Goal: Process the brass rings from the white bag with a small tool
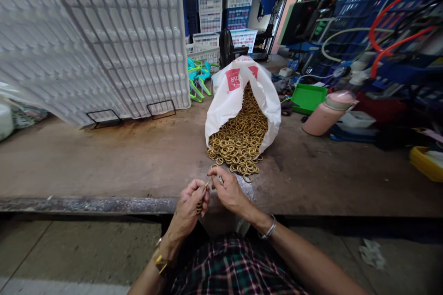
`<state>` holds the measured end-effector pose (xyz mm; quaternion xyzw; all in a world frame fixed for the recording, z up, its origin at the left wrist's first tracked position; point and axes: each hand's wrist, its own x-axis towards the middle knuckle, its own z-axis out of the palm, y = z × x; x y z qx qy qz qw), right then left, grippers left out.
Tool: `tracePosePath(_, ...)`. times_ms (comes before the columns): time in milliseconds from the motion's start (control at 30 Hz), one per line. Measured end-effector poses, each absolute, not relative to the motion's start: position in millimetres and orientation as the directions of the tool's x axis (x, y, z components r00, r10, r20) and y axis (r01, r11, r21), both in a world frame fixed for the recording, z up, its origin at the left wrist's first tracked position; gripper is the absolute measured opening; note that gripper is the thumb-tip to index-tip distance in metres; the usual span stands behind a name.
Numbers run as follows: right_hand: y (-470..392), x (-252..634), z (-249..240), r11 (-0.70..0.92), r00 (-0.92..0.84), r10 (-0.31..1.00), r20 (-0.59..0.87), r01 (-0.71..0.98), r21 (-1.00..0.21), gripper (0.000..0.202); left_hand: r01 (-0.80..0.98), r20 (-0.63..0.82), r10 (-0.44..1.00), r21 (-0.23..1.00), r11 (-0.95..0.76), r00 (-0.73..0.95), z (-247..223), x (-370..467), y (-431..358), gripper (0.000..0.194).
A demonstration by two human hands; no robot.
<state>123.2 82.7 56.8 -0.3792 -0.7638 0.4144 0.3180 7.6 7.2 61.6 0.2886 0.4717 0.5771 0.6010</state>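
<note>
My left hand [192,202] is closed around several brass-coloured rings [199,206], stacked below its fingers. One more ring [207,184] stands up between thumb and fingertips, its edge toward my right hand. My right hand [226,190] is beside it, fingers bent and drawn together near that ring; whatever lies between them is too small to make out. Just beyond both hands, a pile of loose brass-coloured rings [242,136] spills from the mouth of a white plastic bag [221,113] with red print, lying on the workbench [138,161].
White ribbed plastic trays [138,32] lean upright at the left on black wire stands [104,119]. A pink bottle [323,115], a green tray [309,98] and a yellow container [426,163] stand to the right. Teal-and-green plastic pieces [200,78] lie behind. The bench's front edge [86,205] runs beneath my wrists.
</note>
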Motion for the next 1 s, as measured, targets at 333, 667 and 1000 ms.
tracePosePath(333, 73.9, 127.9, 58.9, 0.615, -0.664, 0.743, 0.082, 0.629, -0.476, 0.028, -0.248, -0.216, 0.956, 0.955, 0.164, -0.199, 58.3, 7.5, 8.8, 0.027)
tracePosePath(667, 72.3, 124.2, 68.0, 0.609, -0.663, 0.748, 0.018, 0.676, -0.415, 0.029, -0.183, -0.209, 0.952, 0.968, 0.169, -0.225, 62.7, 6.9, 7.1, 0.031)
tracePosePath(1000, 72.8, 123.2, 61.8, 0.632, -0.696, 0.718, 0.008, 0.646, -0.427, 0.023, -0.116, -0.151, 0.96, 0.985, 0.127, -0.234, 59.8, 4.2, 4.4, 0.034)
